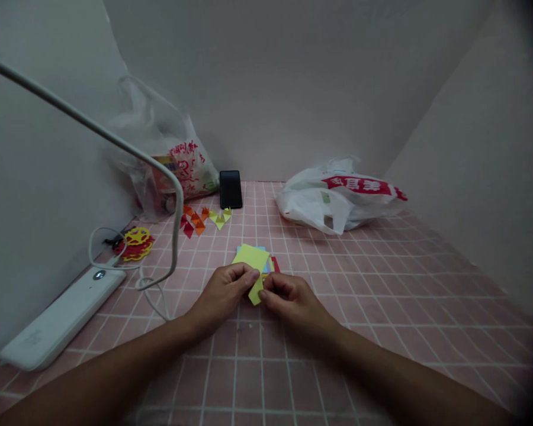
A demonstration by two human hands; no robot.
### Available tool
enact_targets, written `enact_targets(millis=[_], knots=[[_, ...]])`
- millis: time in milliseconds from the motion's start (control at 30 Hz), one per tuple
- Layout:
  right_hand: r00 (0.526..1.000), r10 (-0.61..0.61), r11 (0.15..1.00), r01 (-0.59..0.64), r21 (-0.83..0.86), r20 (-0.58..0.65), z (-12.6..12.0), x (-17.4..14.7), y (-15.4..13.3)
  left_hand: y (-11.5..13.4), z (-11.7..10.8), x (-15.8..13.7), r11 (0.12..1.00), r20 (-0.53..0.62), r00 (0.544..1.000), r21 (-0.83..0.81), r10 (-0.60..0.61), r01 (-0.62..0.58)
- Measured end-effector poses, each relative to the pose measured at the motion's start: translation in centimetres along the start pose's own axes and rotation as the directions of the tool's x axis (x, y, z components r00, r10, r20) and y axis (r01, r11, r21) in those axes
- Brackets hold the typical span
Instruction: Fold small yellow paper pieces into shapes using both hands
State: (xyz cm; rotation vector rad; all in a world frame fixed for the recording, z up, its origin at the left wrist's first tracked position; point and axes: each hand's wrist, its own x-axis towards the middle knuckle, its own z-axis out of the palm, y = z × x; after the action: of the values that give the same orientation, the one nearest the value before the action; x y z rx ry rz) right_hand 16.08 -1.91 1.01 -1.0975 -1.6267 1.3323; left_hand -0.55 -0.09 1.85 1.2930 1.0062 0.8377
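A sheet of yellow paper (251, 256), partly folded, is held up between both hands over the pink checked tabletop. My left hand (224, 291) pinches it from the left, thumb on top. From the right, my right hand (295, 305) grips its lower edge between thumb and fingertips. Behind the yellow paper lie sheets of coloured paper (276, 264), blue and red among them, mostly hidden by the hands. Farther back on the left sit several small folded paper pieces in red, orange (198, 222) and yellow (221, 219).
A black phone (230, 189) leans at the back wall between a filled plastic bag (189, 160) and a white plastic bag (337, 198). Left are yellow and red cut-out shapes (136, 244), a white power bank (64, 316) and a thin cable. A grey bent rod (93, 125) crosses the upper left.
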Motion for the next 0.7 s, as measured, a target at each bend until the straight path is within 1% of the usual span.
enact_targets(millis=[133, 200, 267, 367, 500, 600, 700], knots=[[0.996, 0.017, 0.999, -0.02, -0.028, -0.088, -0.2, 0.1, 0.1, -0.4, -0.1, 0.3, 0.998, 0.056, 0.997, -0.035, -0.051, 0.053], [0.992, 0.031, 0.999, -0.034, -0.023, -0.123, -0.3, 0.2, 0.2, -0.7, -0.1, 0.4, 0.996, 0.062, 0.995, -0.047, -0.077, 0.08], [0.992, 0.032, 0.999, -0.032, 0.002, -0.12, -0.4, 0.1, 0.3, -0.8, -0.1, 0.4, 0.996, 0.058, 0.995, -0.043, -0.075, 0.078], [0.997, 0.027, 0.997, -0.022, 0.072, -0.068, -0.5, 0.1, 0.6, -0.6, -0.2, 0.4, 0.998, 0.064, 0.996, -0.03, -0.061, 0.063], [0.999, -0.005, 0.99, 0.011, 0.139, -0.037, -0.6, 0.3, 1.0, -0.3, -0.1, 0.3, 0.998, 0.102, 0.993, 0.007, -0.065, 0.065], [0.998, -0.009, 0.992, 0.017, 0.121, -0.066, -0.6, 0.4, 1.2, -0.2, 0.0, 0.2, 0.995, 0.134, 0.987, 0.064, -0.087, 0.079], [0.995, 0.013, 0.999, -0.008, 0.049, -0.102, -0.7, 0.3, 1.1, 0.1, 0.1, 0.2, 0.994, 0.17, 0.981, 0.075, -0.092, 0.08]])
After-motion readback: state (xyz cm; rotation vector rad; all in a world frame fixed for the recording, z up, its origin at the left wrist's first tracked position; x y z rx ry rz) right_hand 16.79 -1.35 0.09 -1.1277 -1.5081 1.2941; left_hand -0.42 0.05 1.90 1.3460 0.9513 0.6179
